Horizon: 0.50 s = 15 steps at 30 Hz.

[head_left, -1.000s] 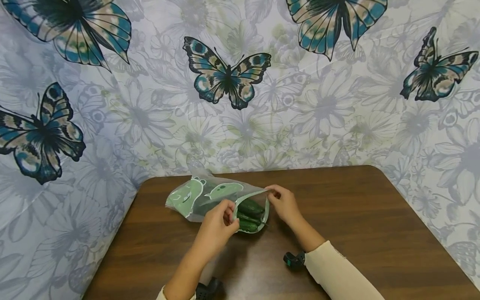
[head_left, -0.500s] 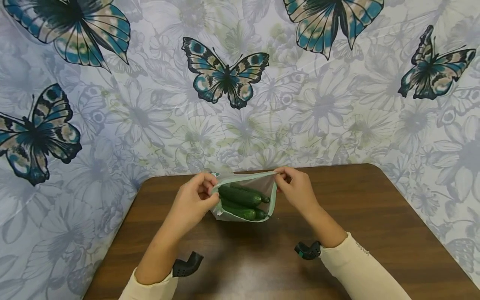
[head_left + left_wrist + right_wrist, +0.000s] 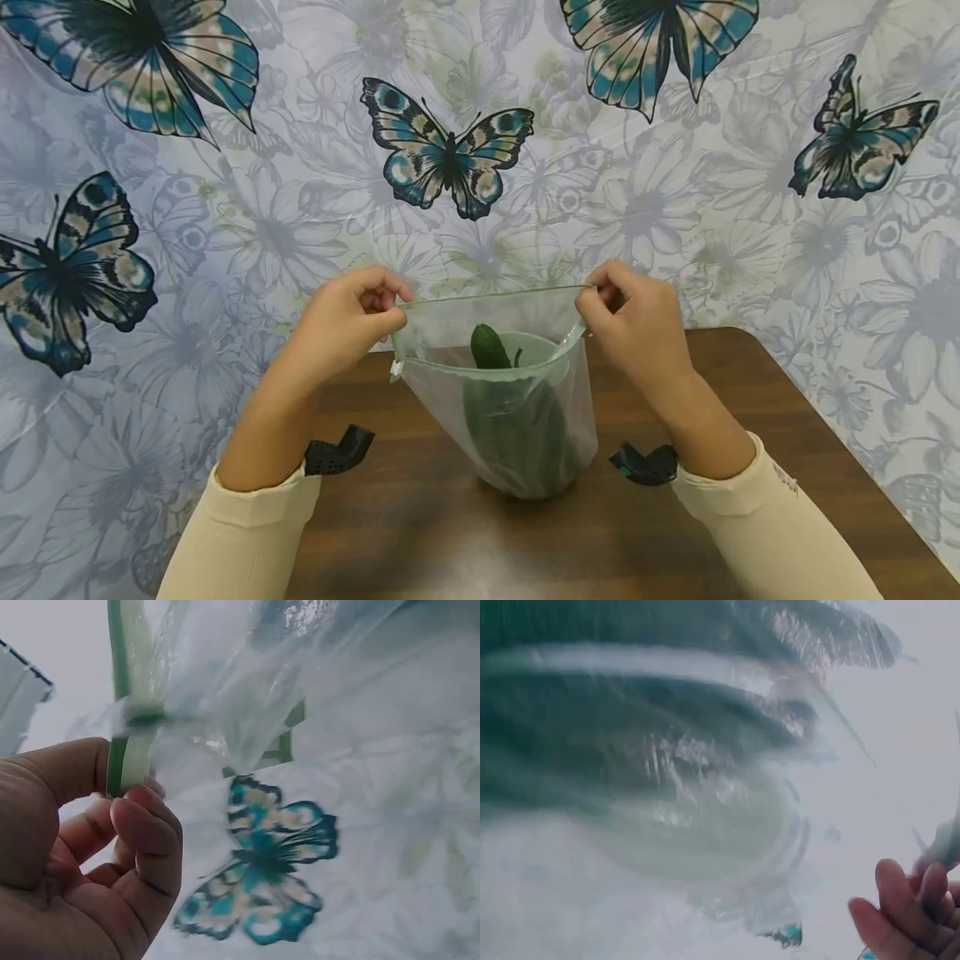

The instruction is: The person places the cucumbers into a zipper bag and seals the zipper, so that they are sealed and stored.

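A translucent zip bag [image 3: 442, 404] with a green-edged mouth hangs upright between both hands, its bottom close to the table. Dark green cucumbers [image 3: 513, 433] stand inside, and one cucumber tip pokes up near the mouth. My left hand [image 3: 341, 321] pinches the left corner of the mouth, beside the white slider [image 3: 396, 369]; the left wrist view shows thumb and fingertips on the green strip [image 3: 129, 761]. With curled fingers my right hand [image 3: 637, 321] pinches the right corner. In the right wrist view, blurred cucumbers [image 3: 615, 735] show through the plastic, with right-hand fingertips [image 3: 900, 900] at the edge.
Under the bag lies a brown wooden table [image 3: 420, 533]. Behind it hangs a floral wall covering [image 3: 300, 192] printed with butterflies. Black wrist devices [image 3: 337, 450] sit at both cuffs.
The bag, lying on its side on the table a second ago, is now raised upright by its mouth. The left hand has moved from the front edge to the left corner, and both hands have risen.
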Tool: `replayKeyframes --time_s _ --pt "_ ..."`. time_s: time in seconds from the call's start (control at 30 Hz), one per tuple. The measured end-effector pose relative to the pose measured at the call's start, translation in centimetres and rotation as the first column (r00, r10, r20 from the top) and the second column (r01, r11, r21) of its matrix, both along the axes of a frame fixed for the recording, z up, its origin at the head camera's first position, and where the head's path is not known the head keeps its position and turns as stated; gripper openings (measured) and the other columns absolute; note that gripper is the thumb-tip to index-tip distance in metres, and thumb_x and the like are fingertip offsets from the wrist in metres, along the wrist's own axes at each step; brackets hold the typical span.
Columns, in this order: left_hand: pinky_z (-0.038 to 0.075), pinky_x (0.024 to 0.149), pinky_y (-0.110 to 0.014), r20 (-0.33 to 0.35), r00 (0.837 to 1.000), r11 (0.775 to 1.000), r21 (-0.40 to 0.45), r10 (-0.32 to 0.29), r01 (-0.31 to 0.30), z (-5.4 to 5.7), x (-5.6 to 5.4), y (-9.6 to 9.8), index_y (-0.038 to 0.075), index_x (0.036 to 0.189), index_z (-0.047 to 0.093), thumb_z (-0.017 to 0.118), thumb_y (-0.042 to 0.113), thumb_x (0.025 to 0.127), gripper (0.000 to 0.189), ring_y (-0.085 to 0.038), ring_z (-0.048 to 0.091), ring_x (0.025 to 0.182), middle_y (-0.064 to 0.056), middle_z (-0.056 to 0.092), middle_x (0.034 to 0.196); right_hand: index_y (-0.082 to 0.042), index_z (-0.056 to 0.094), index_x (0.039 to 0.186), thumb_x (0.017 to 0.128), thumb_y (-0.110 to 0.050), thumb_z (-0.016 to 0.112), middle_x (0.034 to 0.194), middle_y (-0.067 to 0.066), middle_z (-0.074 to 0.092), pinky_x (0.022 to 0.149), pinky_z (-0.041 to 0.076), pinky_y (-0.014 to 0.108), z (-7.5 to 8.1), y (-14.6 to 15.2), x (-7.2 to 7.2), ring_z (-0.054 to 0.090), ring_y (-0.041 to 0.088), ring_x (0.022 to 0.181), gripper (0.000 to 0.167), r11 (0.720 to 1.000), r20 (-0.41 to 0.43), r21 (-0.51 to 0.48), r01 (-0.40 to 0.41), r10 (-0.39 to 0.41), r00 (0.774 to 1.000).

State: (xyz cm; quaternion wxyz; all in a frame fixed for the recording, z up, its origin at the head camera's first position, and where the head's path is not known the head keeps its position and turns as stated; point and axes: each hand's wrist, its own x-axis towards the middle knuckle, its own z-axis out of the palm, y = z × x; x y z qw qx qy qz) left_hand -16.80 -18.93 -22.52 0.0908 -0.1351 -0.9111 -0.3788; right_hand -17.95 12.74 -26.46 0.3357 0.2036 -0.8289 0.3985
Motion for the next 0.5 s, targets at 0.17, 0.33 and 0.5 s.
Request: replayKeyframes --time_s 0.17,0.33,0.5 --pt "0.046 0.066 -0.029 0.116 0.993 1.000 0.001 -0.027 0.027 -1.2 -2.3 0.8 0.011 0.108 0.071 0.059 0.007 0.092 0.021 -0.021 0.054 0.076 -0.007 0.057 0.100 -0.009 0.067 0.086 0.091 -0.007 0.051 0.056 0.003 0.062 0.037 0.036 0.025 -0.3 1.2 -1.4 0.062 0.009 0.048 0.017 0.999 0.191 0.041 -0.006 -0.002 0.982" --pt "0.047 0.068 -0.031 0.130 0.989 0.997 0.035 -0.071 0.067 -2.8 -2.9 1.3 0.013 0.109 0.070 0.057 0.010 0.095 0.020 -0.022 0.054 0.081 -0.005 0.057 0.106 -0.010 0.065 0.087 0.093 -0.012 0.050 0.056 0.001 0.059 0.040 0.036 0.028 -0.6 2.4 -1.9 0.064 0.013 0.053 0.016 0.999 0.306 0.044 -0.014 0.000 0.952" --pt "0.051 0.077 -0.035 0.120 0.987 0.991 0.100 -0.104 0.092 -3.7 -3.0 1.3 0.011 0.109 0.068 0.058 0.011 0.097 0.016 -0.024 0.056 0.090 -0.007 0.058 0.106 -0.011 0.064 0.087 0.095 -0.012 0.050 0.057 0.001 0.060 0.043 0.037 0.030 -0.3 2.9 -1.5 0.067 0.015 0.057 0.017 0.998 0.367 -0.035 -0.045 0.055 0.929"
